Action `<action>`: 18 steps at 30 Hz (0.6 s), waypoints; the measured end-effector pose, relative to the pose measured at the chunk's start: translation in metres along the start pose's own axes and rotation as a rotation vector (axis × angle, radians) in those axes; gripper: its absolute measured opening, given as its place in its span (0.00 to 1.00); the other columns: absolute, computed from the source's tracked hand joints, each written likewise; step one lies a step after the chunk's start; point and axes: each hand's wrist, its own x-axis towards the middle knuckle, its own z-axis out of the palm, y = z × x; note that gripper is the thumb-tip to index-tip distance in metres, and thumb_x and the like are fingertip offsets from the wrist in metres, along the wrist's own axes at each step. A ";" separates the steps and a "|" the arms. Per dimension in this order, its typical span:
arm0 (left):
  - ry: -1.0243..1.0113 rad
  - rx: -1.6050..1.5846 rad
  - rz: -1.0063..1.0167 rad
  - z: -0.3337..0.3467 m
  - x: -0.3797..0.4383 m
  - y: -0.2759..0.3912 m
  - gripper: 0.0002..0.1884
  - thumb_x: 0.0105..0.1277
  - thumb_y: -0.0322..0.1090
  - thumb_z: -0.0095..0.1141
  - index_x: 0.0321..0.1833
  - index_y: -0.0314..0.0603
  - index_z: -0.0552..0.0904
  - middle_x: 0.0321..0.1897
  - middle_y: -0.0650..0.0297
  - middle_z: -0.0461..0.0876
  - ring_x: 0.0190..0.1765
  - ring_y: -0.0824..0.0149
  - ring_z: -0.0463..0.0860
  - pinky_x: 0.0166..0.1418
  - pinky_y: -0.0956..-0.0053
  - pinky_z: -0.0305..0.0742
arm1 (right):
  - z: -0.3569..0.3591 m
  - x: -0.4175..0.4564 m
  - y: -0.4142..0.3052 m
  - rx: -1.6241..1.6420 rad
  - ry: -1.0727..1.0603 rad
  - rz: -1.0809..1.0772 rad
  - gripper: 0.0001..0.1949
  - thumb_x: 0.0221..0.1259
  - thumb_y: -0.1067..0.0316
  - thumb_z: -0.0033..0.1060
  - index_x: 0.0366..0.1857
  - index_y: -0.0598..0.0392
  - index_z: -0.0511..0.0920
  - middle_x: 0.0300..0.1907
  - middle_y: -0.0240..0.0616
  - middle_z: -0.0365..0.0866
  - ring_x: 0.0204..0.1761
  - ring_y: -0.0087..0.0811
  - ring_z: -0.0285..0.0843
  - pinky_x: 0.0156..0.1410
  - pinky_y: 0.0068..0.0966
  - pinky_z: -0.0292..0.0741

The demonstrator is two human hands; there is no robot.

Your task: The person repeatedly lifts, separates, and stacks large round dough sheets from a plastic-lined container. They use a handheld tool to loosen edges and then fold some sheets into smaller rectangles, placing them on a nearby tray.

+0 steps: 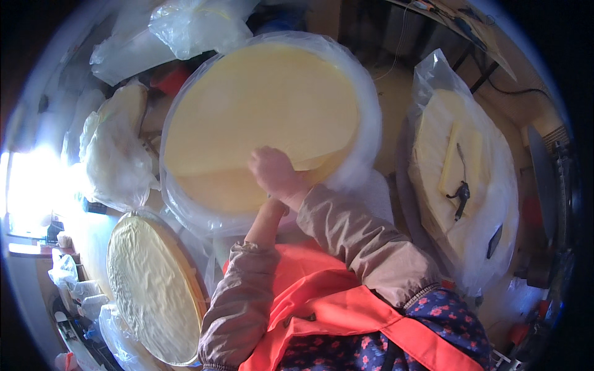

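Note:
A large round stack of thin yellowish sheets (pixel 264 106) lies before me in clear plastic film (pixel 373 111). Across its near part runs a fold or sheet edge, with a darker tan area (pixel 218 190) on my side of it. My right hand (pixel 274 171), blurred, is over this near part with its fingers curled; whether it pinches a sheet is unclear. My left hand (pixel 277 204) is mostly hidden beneath my right wrist, at the stack's near edge, so its fingers cannot be seen. Both forearms wear brownish sleeve covers, and they cross near the wrists.
Another round, pale, wrinkled sheet on a stack (pixel 151 287) stands at lower left. At right, a plastic-covered yellowish stack (pixel 431 185) bears a black-handled tool (pixel 461 199) with a thin shaft. Bagged items (pixel 116 153) are at left, more plastic bags (pixel 185 28) at the top. A red apron (pixel 320 297) covers my front.

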 end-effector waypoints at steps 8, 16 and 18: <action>0.005 -0.035 0.076 0.015 0.028 0.037 0.21 0.70 0.45 0.45 0.58 0.39 0.74 0.58 0.59 0.74 0.61 0.62 0.71 0.65 0.61 0.65 | 0.008 -0.007 -0.006 0.055 0.012 0.004 0.04 0.47 0.69 0.53 0.23 0.52 0.78 0.30 0.39 0.75 0.38 0.40 0.75 0.43 0.36 0.74; 0.037 -0.464 -0.316 0.017 0.008 0.006 0.22 0.71 0.46 0.44 0.60 0.38 0.73 0.61 0.61 0.72 0.62 0.64 0.70 0.66 0.62 0.64 | -0.006 -0.012 -0.005 0.232 -0.132 0.085 0.05 0.51 0.68 0.54 0.28 0.53 0.80 0.33 0.40 0.77 0.40 0.40 0.78 0.44 0.37 0.75; 0.184 -1.377 -0.328 0.015 -0.021 0.001 0.22 0.72 0.46 0.44 0.60 0.38 0.72 0.62 0.60 0.72 0.63 0.64 0.70 0.67 0.62 0.63 | -0.022 -0.035 -0.003 0.399 -0.269 0.163 0.06 0.53 0.67 0.55 0.30 0.53 0.81 0.35 0.40 0.79 0.42 0.41 0.79 0.47 0.38 0.76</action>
